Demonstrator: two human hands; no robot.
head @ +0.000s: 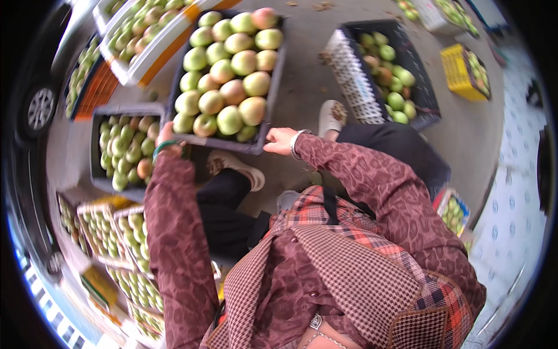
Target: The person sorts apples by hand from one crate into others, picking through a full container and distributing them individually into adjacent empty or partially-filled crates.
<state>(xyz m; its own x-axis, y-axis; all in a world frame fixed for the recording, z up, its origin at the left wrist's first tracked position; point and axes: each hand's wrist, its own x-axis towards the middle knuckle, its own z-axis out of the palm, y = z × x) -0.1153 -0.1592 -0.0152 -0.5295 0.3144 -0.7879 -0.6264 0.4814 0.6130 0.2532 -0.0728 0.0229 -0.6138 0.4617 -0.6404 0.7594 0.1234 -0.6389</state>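
Before me is a dark plastic crate (271, 94) filled with rows of green and blushed apples (222, 71). My left hand (165, 136), with a green bangle at its wrist, grips the near left corner of this crate. At the near right corner my right hand (281, 140) has its fingers curled on the edge; silver bangles circle that wrist. The fingertips of both hands are partly hidden by the crate. Just left of my left hand stands another dark crate (96, 148), also holding apples.
A black-and-white crate (355, 80), partly filled with apples, stands at right beside my leg. White foam boxes (130, 75) and an orange crate (95, 89) are at upper left. A yellow crate (454, 72) stands far right. Stacked apple boxes (104, 233) are at lower left, near a dark car (32, 144).
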